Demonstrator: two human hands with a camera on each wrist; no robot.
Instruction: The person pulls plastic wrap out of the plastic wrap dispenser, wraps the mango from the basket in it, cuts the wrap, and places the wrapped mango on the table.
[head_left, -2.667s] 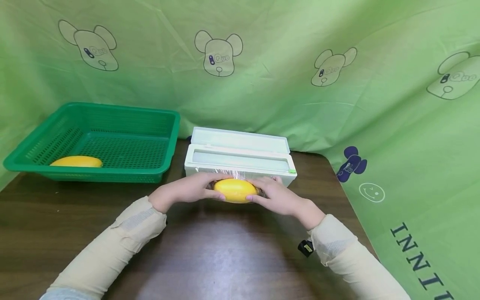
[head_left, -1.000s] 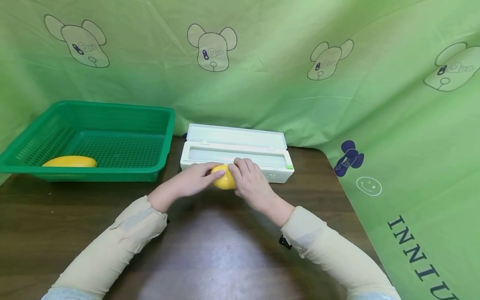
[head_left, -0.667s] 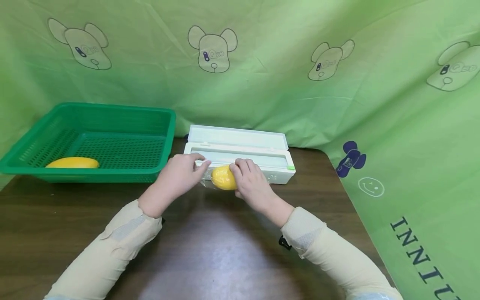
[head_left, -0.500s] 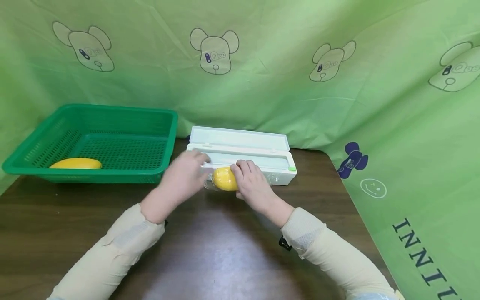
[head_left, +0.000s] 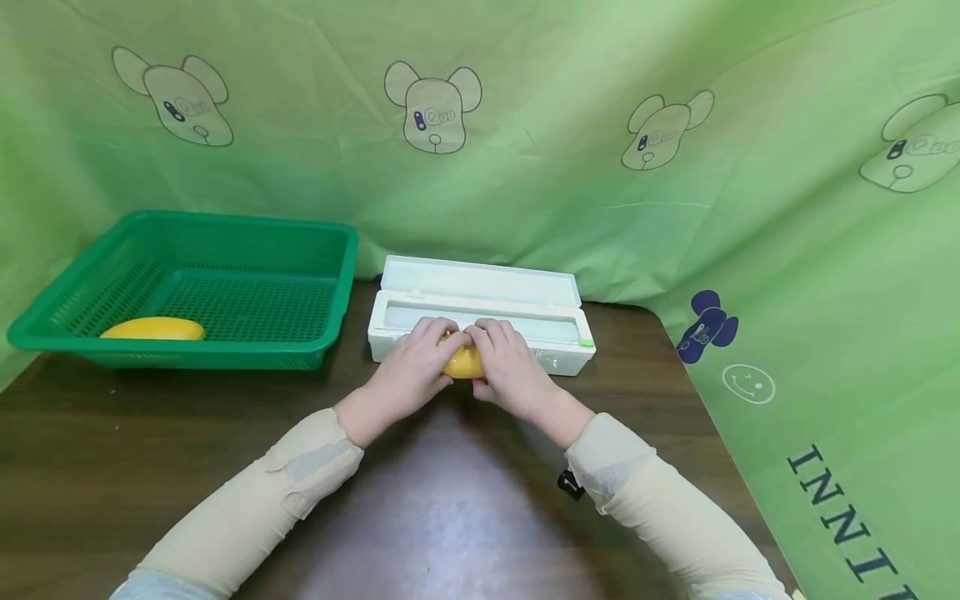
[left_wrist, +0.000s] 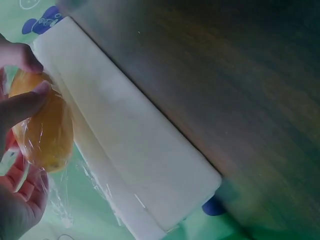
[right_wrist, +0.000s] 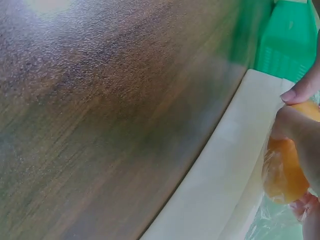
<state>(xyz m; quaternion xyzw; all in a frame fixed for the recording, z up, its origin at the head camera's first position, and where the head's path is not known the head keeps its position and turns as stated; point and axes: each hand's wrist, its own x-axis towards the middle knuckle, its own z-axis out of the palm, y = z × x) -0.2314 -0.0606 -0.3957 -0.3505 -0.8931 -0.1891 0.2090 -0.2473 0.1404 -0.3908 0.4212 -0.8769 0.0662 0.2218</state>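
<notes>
Both hands hold a yellow mango [head_left: 465,364] just in front of the white cling film dispenser [head_left: 573,360]. Clear cling film covers the mango [left_wrist: 47,137], and loose film [left_wrist: 61,202] trails past its end in the left wrist view. My left hand [head_left: 411,368] grips the fruit's left end with curled fingers. At the right end my right hand [head_left: 516,372] grips it, thumb low and fingers over the top. In the right wrist view the mango [right_wrist: 282,172] shows shiny film creases. The hands hide most of it in the head view.
The dispenser's lid [head_left: 480,281] stands open behind it. At the left is a green basket [head_left: 341,292] with another yellow mango [head_left: 153,328] inside. A printed green cloth [head_left: 525,200] hangs behind and to the right of the brown table [head_left: 450,517].
The mango, first held lengthwise between both hands, was turned at the dispenser. My left hand let go, reached to the film at the left, then came back onto the mango. My right hand kept its hold recently.
</notes>
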